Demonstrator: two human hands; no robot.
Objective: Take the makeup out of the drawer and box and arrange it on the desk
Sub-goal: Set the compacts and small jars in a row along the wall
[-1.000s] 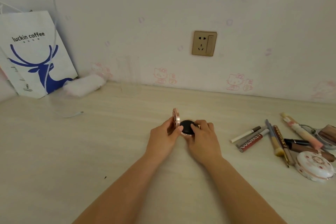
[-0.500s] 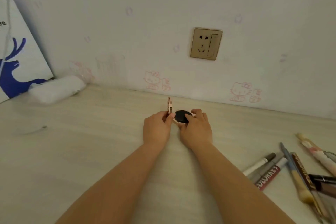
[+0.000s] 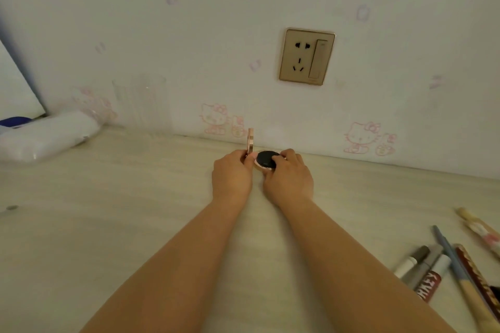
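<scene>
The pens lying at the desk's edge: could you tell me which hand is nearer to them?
Right. The right hand holds the compact's base on the side towards the pens; the left hand, gripping the upright lid, sits farther from them.

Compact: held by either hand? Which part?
Both. Left hand holds the open compact at the upright lid's base; right hand holds the base's right rim.

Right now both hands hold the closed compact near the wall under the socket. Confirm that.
Not quite: the head view shows the compact open, its lid standing upright. The left hand and right hand do hold it near the wall, below the socket.
</scene>
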